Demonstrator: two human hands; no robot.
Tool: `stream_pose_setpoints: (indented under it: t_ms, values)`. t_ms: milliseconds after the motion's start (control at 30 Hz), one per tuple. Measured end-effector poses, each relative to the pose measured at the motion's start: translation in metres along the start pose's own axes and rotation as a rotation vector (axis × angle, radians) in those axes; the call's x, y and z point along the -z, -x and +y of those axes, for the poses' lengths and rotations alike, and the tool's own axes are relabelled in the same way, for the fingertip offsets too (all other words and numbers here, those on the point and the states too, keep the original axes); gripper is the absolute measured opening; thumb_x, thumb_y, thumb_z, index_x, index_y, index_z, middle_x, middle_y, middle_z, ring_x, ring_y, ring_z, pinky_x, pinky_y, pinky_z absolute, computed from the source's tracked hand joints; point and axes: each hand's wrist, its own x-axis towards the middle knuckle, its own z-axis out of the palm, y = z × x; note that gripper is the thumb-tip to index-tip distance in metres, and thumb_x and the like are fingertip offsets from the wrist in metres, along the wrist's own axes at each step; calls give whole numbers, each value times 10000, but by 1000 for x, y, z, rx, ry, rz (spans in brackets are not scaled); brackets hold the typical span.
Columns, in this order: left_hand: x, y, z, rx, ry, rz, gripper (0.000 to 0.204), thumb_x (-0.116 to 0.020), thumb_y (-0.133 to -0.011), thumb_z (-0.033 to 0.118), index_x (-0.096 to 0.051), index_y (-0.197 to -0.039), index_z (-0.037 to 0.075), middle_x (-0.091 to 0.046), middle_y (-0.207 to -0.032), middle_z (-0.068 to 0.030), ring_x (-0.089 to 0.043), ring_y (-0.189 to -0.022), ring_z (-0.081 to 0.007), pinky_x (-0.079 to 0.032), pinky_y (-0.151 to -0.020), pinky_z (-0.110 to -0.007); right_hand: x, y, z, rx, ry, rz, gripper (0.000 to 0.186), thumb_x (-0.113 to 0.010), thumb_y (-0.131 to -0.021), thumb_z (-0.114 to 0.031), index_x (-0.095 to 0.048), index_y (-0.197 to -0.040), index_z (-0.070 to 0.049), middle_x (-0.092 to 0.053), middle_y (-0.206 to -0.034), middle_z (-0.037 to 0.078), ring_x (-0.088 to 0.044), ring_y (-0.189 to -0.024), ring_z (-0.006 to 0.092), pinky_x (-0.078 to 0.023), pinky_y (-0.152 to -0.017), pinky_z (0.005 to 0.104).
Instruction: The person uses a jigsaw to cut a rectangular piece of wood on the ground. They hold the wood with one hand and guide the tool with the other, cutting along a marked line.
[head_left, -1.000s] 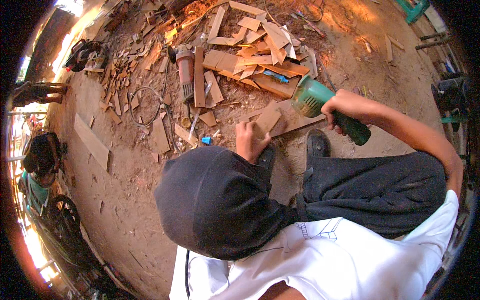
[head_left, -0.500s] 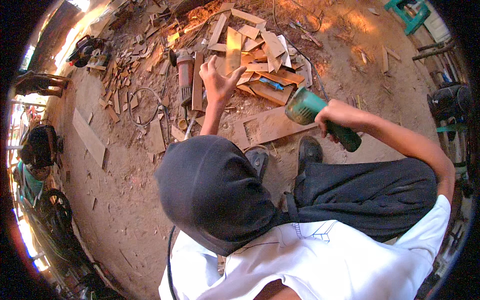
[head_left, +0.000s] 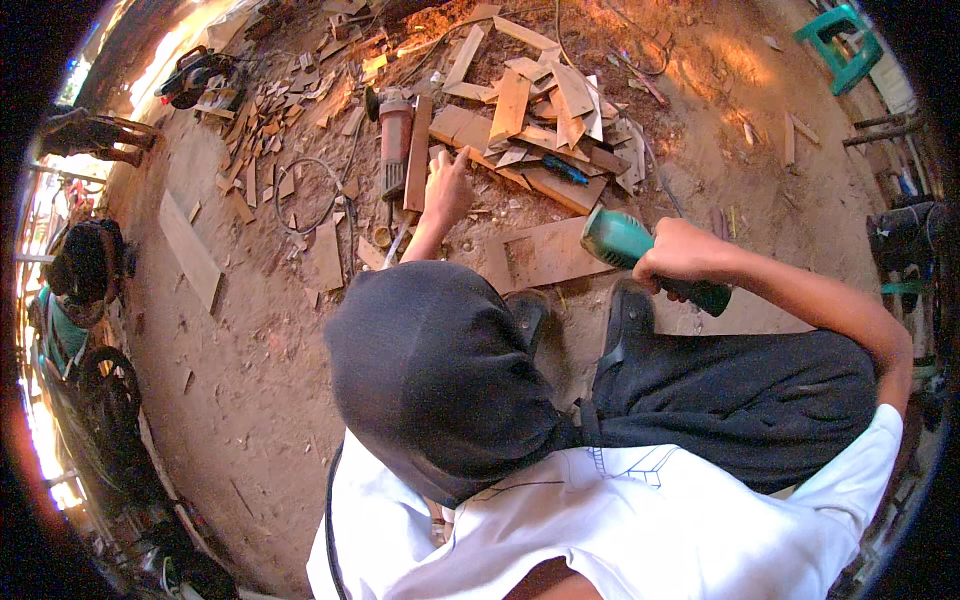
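My left hand (head_left: 448, 190) is raised over the ground beside a narrow brown plank (head_left: 418, 150), fingers apart; whether it touches the wood is unclear. My right hand (head_left: 680, 255) grips a green hand-held power tool (head_left: 615, 238), held out above my shoe. Ahead, wooden offcuts (head_left: 570, 95) lie in a loose heap, with a small blue object (head_left: 565, 168) among them. A red angle grinder (head_left: 394, 140) lies left of the plank. A flat board (head_left: 550, 262) rests on the dirt in front of my feet.
A black power saw (head_left: 195, 80) and small scraps (head_left: 250, 135) lie at the upper left. Cables (head_left: 300, 228) loop across the dirt. A parked two-wheeler (head_left: 105, 400) stands along the left, a green plastic stool (head_left: 830, 55) at the upper right, and a long board (head_left: 185, 250) lies at the left.
My left hand has let go of the small board it held by my feet, which appears on the heap, and moved forward beside the narrow plank. My right hand keeps the tool, slightly lower.
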Motion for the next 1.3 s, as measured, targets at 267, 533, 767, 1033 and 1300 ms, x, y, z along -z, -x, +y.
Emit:
stream_pose_setpoints:
  t_ms: [267, 533, 767, 1033, 1300]
  values:
    - [-15, -24, 9, -48, -36, -30, 275, -592, -765, 33, -561, -1032, 90, -464, -1072, -173, -513, -1007, -356, -500, -776, -440, 14, -3, 14, -60, -250, -33, 164, -634, -630, -86, -572, -632, 67, -602, -594, 161, -599, -452, 219, -497, -417, 353]
    - [18, 35, 6, -478, -63, 104, 376, -544, -753, 39, -528, -1129, 42, -470, -1161, -168, -474, -1051, -340, -432, -881, -414, 15, -10, 10, -32, -200, -70, 160, -628, -633, -82, -567, -641, 67, -604, -602, 159, -595, -449, 216, -492, -409, 359]
    - [24, 87, 92, -197, 475, 40, 161, -601, -838, 64, -511, -960, 10, -606, -900, -153, -570, -877, -365, -462, -784, -392, 21, -7, 25, -16, -297, -1, 121, -604, -610, -88, -555, -603, 22, -576, -564, 127, -583, -432, 202, -478, -390, 340]
    - [3, 65, 125, 359, 958, -640, 352, -754, -780, 258, -641, -1008, 15, -662, -837, -66, -606, -604, -134, -491, -541, -284, 31, 24, 21, -57, -451, 19, 159, -578, -590, -128, -559, -655, 16, -590, -636, 139, -564, -428, 201, -477, -391, 343]
    - [57, 39, 112, 336, 1163, -309, 390, -762, -735, 115, -573, -1049, -17, -665, -959, -94, -627, -870, -149, -507, -776, -288, 28, 20, 43, -67, -454, 11, 194, -604, -678, -199, -569, -644, -12, -593, -620, 129, -571, -446, 224, -480, -405, 381]
